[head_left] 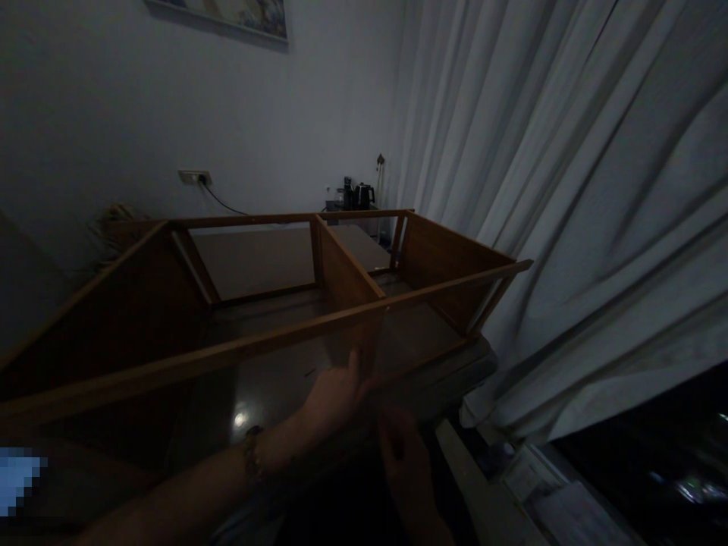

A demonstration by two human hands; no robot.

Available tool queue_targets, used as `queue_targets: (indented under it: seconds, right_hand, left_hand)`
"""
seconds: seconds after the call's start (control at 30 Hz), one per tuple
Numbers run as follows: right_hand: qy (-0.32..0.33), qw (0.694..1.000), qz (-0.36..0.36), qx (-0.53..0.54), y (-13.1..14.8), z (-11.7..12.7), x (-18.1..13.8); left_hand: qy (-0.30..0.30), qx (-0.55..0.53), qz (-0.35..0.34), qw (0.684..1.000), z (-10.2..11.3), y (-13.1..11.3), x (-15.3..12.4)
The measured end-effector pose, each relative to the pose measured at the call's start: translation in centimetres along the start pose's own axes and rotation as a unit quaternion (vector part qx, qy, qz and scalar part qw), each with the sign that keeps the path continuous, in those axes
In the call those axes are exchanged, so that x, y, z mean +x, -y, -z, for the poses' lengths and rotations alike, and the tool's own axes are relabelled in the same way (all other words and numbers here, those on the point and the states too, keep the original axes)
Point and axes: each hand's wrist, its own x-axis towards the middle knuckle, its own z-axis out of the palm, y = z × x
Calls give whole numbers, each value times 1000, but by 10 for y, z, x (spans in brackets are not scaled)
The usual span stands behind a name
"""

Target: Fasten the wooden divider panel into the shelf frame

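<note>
The wooden frame [348, 259] is reddish brown, darkening almost to black along its left side. Inside it, the panel [267, 379] is dull grey with one white glint. Behind the frame, the wall [318, 114] is plain bluish grey, the socket [186, 177] pale beige, its cord [223, 203] black and the kettle [362, 196] black. High above the frame, the picture [239, 14] is mottled cream and blue. Right of it, the curtain [540, 189] is grey-white, striped by shadowed folds.
</note>
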Motion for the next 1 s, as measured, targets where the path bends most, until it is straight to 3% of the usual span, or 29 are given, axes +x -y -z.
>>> queue_targets:
  seconds: [0.1,0.23,0.5,0.6,0.8,0.87,1.0]
  right_hand:
    - [6,990,-97,101,6,3,6]
    - [44,952,-205,223,11,5,13]
    - [13,826,-310,470,5,-2,5]
    - [8,808,-333,486,4,-2,5]
    - [51,837,-317,443,9,0,7]
    - [63,875,-293,379,14,2,6]
    - [58,970,-164,168,22,7,4]
  left_hand:
    - [0,4,-5,1000,-1,1,0]
    - [-8,7,1,1000,0,0,-1]
    - [11,0,5,1000,5,-2,-1]
    - [24,4,5,1000,5,-2,0]
    - [18,22,1,1000,3,-1,-1]
    - [16,18,4,1000,4,-1,-2]
    - [21,9,8,1000,4,-1,-1]
